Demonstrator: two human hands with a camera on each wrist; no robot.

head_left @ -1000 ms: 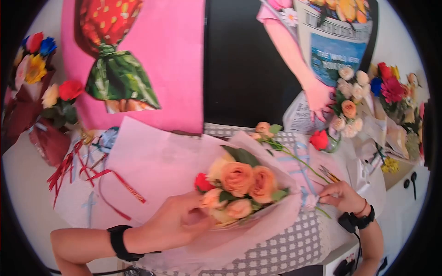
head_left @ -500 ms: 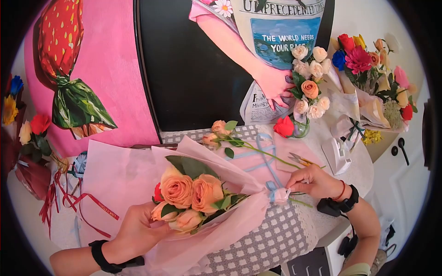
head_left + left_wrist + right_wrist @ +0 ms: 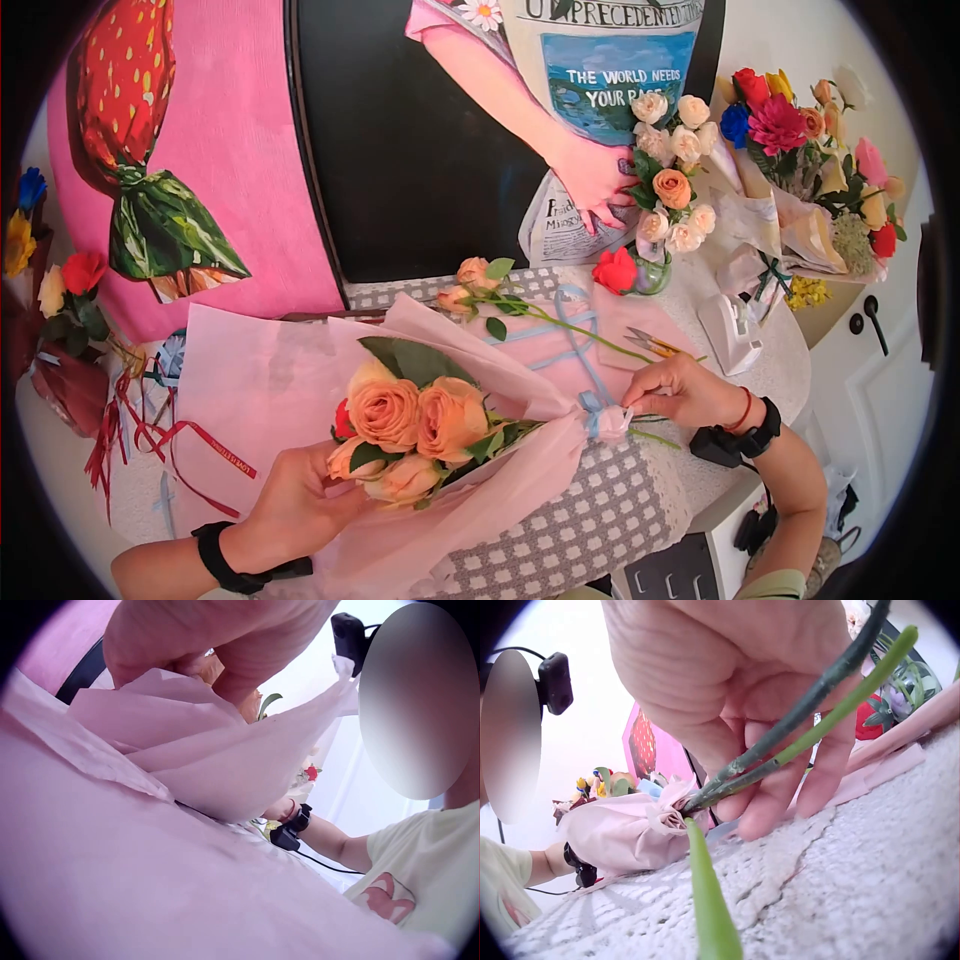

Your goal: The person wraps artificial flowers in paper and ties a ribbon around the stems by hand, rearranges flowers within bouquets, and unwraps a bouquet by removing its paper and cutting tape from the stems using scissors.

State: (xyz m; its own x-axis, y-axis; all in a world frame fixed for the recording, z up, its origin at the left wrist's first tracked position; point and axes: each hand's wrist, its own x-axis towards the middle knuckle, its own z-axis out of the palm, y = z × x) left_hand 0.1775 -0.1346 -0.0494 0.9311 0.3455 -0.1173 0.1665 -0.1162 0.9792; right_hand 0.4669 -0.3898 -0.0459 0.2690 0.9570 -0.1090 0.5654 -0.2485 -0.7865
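A bouquet of peach roses (image 3: 452,418), with a red rose (image 3: 343,420) at its left side, lies in pink wrapping paper (image 3: 510,480). My left hand (image 3: 305,500) reaches in at the flower end and pinches the lower left peach rose (image 3: 352,462); the paper hides its fingertips in the left wrist view. A blue ribbon (image 3: 592,402) ties the gathered neck. There my right hand (image 3: 678,390) pinches the gathered paper end (image 3: 608,425). Bare green stems (image 3: 821,724) stick out of the neck, passing in front of the right fingers in the right wrist view.
Loose peach roses (image 3: 470,275) on a long stem lie behind the bouquet, with scissors (image 3: 655,345) nearby. A white tape dispenser (image 3: 730,335) stands at the right. Red ribbons (image 3: 210,460) lie left, near a pink sheet (image 3: 255,390). A vase (image 3: 652,272) and wrapped bouquets stand behind.
The head view has turned, so the scene sits further left than a second ago. Both hands keep their places on the bouquet, and little differs from half a second ago.
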